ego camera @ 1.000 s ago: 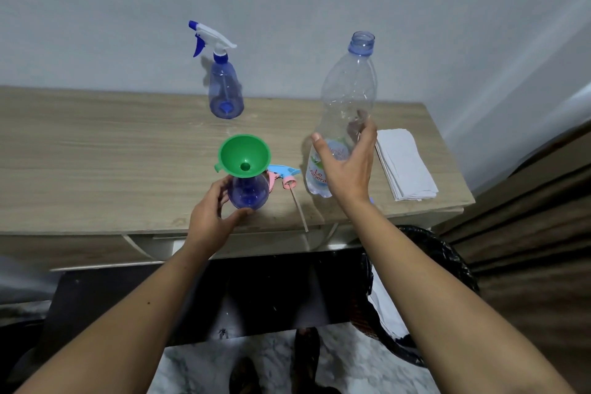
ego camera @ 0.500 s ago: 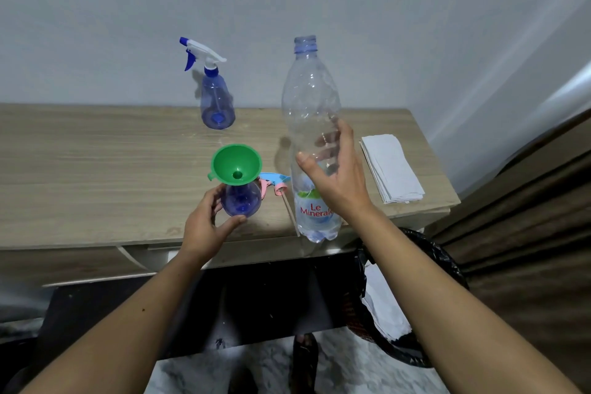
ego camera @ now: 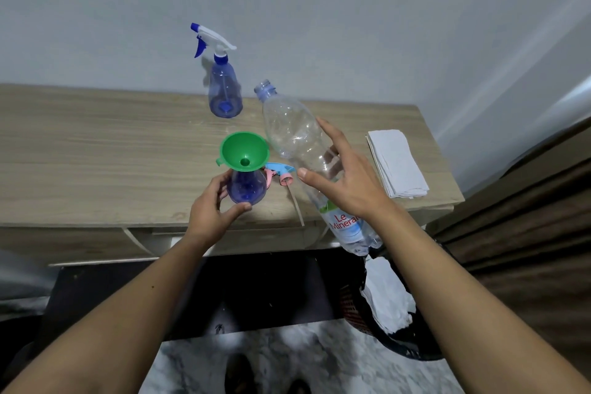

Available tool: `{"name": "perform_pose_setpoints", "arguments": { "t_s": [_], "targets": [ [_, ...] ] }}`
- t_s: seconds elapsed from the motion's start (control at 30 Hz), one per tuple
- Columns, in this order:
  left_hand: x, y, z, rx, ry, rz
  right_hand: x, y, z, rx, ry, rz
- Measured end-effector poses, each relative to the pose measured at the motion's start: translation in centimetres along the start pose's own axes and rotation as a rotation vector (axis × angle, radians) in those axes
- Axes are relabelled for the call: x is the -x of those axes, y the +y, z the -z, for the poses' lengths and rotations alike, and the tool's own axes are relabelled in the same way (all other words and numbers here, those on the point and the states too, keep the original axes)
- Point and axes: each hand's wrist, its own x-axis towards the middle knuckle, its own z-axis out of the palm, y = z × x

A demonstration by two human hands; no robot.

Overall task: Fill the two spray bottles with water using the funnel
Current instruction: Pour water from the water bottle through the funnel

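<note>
A wooden table [ego camera: 96,150] is seen from above, set against a pale wall. Near its front edge, an open blue spray bottle [ego camera: 247,186] is held by the left hand [ego camera: 213,213], whose thumb and fingers are curled around its rounded body. A green funnel [ego camera: 244,151] is seated in the bottle's neck. Just to the right, a large clear water bottle [ego camera: 299,141] is gripped around its middle by the right hand [ego camera: 347,184] and is tilted, its uncapped mouth pointed up and to the left, above and beyond the funnel. A detached pink and blue sprayer head [ego camera: 281,173] is laid on the table between the two bottles. A second blue spray bottle [ego camera: 224,93], with its white sprayer fitted, is stood farther back by the wall. Folded white cloths [ego camera: 396,163] are placed at the right.
</note>
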Motion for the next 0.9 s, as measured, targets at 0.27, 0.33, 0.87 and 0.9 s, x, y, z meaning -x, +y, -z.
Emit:
{"name": "perform_pose_setpoints", "arguments": {
  "t_s": [0.27, 0.33, 0.87, 0.9],
  "targets": [
    [0.2, 0.2, -0.2, 0.014, 0.004, -0.027, 2.0, -1.0, 1.8, 0.173, -0.115, 0.038],
    [0.2, 0.4, -0.3, 0.01, 0.003, -0.021, 2.4, -1.4, 2.5, 0.212, -0.128, 0.043],
    [-0.3, 0.4, -0.4, 0.01, -0.006, 0.024, 3.7, -1.0, 4.4, 0.45, -0.177, 0.047],
    [-0.4, 0.4, -0.4, 0.012, -0.008, 0.026, 3.7, -0.9, 4.6, 0.462, -0.18, 0.046]
  ]
}}
